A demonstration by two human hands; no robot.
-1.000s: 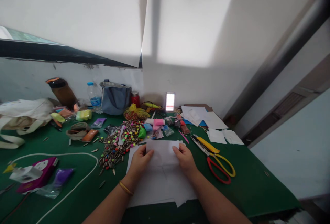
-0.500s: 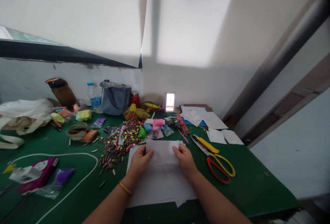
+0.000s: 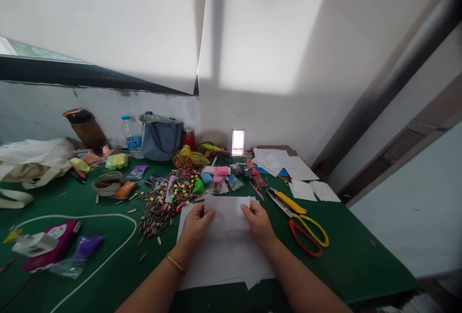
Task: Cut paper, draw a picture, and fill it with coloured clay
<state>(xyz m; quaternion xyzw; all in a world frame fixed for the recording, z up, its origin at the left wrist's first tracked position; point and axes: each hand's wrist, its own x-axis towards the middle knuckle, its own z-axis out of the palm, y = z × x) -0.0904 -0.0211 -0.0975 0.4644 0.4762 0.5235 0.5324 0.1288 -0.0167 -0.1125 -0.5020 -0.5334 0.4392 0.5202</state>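
Some white paper (image 3: 227, 214) gripped in fingers (image 3: 208, 215) of left hand (image 3: 195, 225) and right hand (image 3: 260, 222); bottle label (image 3: 134, 143) unreadable.

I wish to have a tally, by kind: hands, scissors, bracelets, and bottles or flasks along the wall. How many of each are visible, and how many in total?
Hands: 2 (left hand and right hand, both holding white paper)
Scissors: 1 pair
Bracelet: 1
Bottles or flasks: 3 (brown bottle, clear bottle, red flask)
Total: 7
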